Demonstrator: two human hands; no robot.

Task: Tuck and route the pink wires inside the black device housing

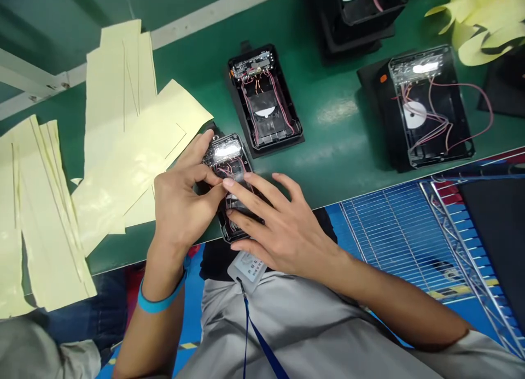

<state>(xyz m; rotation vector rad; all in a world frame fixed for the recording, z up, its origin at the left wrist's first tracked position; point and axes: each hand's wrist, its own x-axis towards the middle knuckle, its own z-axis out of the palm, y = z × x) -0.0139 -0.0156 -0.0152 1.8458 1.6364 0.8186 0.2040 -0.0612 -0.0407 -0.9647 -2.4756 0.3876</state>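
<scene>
A small black electronics case (233,238) with a circuit board and thin reddish wires lies in front of me near the table's front edge. Over it, my left hand (184,204) pinches thumb and forefinger together; what is between the tips is hidden. The other left fingers rest along the case's far left side. My right hand (283,220) lies across the case with its fingers spread, the forefinger touching close to the left pinch. Just beyond is a second open case (270,103) with a board, reddish wires and a white half-disc.
Yellow sheets (118,133) cover the table's left side. A wired case (435,105) stands at the right, stacked black cases (356,23) at the back, crumpled yellow paper (484,29) at the far right. Below the edge is a wire rack (394,231). Another person's sleeve (77,357) shows lower left.
</scene>
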